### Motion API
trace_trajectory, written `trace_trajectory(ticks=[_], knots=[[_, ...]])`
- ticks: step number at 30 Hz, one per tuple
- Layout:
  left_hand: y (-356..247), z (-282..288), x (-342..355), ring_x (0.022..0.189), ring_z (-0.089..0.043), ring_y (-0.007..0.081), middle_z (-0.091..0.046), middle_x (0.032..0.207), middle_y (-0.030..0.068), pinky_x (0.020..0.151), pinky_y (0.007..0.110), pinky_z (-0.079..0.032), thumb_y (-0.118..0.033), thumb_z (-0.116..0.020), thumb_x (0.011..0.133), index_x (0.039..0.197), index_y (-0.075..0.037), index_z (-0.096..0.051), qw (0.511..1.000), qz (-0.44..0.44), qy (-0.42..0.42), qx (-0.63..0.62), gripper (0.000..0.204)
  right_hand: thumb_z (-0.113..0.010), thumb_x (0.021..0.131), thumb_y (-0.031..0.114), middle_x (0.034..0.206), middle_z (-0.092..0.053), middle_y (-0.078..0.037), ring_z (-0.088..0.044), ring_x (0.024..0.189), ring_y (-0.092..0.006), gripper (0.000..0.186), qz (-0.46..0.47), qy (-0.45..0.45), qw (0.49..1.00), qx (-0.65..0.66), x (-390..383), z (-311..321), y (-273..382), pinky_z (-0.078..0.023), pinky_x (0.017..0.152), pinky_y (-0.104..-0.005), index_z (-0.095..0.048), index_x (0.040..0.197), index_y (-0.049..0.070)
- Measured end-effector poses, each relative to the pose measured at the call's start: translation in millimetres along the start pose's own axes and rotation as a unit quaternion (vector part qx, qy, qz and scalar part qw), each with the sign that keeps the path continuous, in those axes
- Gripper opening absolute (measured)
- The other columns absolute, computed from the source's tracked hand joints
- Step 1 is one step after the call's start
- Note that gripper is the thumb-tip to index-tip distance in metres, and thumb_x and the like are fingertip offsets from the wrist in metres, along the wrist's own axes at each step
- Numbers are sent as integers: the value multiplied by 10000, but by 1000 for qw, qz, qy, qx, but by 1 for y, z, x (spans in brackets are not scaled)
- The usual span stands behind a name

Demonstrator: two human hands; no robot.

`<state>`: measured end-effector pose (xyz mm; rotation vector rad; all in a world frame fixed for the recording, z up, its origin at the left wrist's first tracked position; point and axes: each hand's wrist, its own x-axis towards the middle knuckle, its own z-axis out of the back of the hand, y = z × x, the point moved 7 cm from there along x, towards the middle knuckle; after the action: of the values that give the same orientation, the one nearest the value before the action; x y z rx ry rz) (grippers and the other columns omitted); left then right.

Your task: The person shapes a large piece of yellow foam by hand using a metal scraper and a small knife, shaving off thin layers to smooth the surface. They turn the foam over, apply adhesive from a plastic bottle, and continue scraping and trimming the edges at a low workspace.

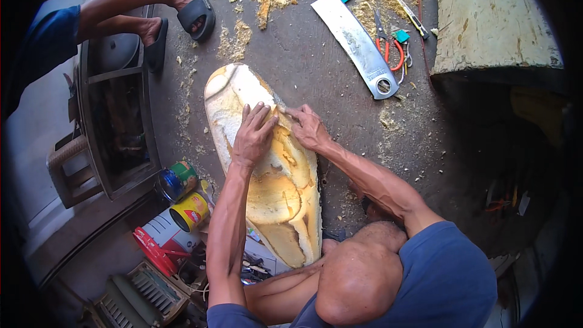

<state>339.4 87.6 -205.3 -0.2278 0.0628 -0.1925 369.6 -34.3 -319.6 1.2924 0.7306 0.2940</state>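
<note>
A long, worn piece of yellowed foam (276,197), shaped like a seat pad, lies lengthwise in front of me. Its upper part is pale and roughly cut, with a ragged right edge. My left hand (252,136) rests flat on the foam, fingers stretched toward its far end. Against the right edge, close to the left fingertips, is my right hand (310,129). Its index finger points along the foam while the other fingers are curled in. Whatever those fingers may hold is too small or hidden to name.
Farther right lie a silver metal plate (355,45), orange-handled scissors (388,45) and a cutter knife (412,17). Foam crumbs (240,39) litter the floor. Another person's sandalled foot (197,15) is at upper left, beside a dark metal frame (115,79). Cans (189,211) stand at lower left.
</note>
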Motion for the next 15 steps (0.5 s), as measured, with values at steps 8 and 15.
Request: trace_trajectory(ticks=[8,15], knots=[[1,1,-4,1322,-545,307,-640,1308,127,1192,505,-335,-16,-736,773,1119,-112,-733,1000,10,-18,-6,359,-513,867,110,1121,-596,-196,-616,1034,-347,440,-1,-13,999,33,-33,11,1,-491,955,-412,-651,1282,59],[3,0,-3,1326,-545,318,-644,1305,128,1190,503,-338,21,-719,758,1122,-85,-705,998,10,-41,-37,379,-515,879,124,1165,-546,-187,-572,1094,-347,495,29,-33,997,58,-4,-9,11,-465,1001,-412,-620,1362,110]])
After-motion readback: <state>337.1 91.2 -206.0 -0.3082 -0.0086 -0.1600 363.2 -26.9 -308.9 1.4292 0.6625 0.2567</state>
